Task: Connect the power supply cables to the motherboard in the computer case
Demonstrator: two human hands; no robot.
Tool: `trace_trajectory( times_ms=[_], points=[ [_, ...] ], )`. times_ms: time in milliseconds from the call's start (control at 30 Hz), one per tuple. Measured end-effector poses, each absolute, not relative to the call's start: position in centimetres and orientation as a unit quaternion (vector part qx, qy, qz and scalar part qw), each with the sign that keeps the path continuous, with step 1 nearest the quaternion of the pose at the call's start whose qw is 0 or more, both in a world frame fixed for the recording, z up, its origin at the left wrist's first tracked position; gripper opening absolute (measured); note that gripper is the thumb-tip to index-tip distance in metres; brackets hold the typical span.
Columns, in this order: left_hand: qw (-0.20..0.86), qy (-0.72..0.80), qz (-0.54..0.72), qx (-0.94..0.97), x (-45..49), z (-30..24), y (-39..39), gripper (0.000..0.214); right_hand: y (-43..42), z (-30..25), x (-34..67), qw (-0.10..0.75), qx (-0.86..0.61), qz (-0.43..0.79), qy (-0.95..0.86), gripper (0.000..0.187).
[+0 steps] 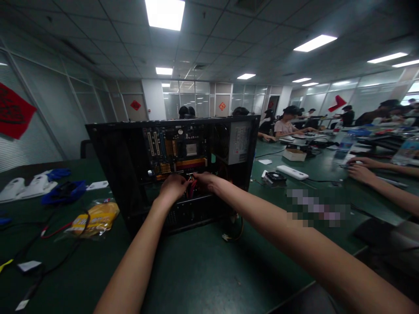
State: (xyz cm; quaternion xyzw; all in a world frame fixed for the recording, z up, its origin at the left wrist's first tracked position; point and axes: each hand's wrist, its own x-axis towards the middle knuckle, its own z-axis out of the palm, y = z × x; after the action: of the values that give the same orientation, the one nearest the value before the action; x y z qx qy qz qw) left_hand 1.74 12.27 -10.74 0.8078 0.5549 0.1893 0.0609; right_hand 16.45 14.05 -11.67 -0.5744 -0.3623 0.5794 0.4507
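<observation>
A black computer case stands on the green table with its side open towards me. Inside it show a motherboard and, at the upper right, a power supply. My left hand and my right hand meet inside the case, just below the motherboard's lower slots. Between their fingertips is a bundle of red and dark cables, which both hands seem to pinch. The cable ends are partly hidden by the fingers. A loose cable with a white connector hangs from the case onto the table.
To the left lie a yellow packet, a blue tray, white gloves and black cables. On the right are a cooling fan, a white power strip and an open box. A co-worker's hands rest at the far right.
</observation>
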Motion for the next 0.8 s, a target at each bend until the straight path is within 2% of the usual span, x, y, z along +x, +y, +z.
trace_trajectory(
  times_ms=[100, 300, 467, 600, 800],
  points=[
    [0.062, 0.55, 0.191, 0.811, 1.7, -10.9, 12.3, 0.028, 14.1, -11.7, 16.0, 0.449, -0.569, 0.583, -0.367, 0.027],
    [0.06, 0.552, 0.188, 0.81, 1.8, -10.8, 12.1, 0.028, 14.9, -12.4, 14.9, 0.464, -0.558, 0.585, -0.362, 0.017],
    [0.061, 0.552, 0.185, 0.811, 1.8, -10.8, 12.1, 0.032, 15.5, -12.8, 14.6, 0.467, -0.559, 0.584, -0.357, 0.03],
    [0.067, 0.547, 0.185, 0.813, 1.9, -11.0, 12.4, 0.033, 15.8, -13.0, 14.6, 0.467, -0.571, 0.57, -0.362, 0.033],
    [0.069, 0.549, 0.184, 0.813, 1.8, -10.9, 12.4, 0.029, 16.3, -13.2, 14.9, 0.462, -0.598, 0.527, -0.39, 0.023]
  ],
)
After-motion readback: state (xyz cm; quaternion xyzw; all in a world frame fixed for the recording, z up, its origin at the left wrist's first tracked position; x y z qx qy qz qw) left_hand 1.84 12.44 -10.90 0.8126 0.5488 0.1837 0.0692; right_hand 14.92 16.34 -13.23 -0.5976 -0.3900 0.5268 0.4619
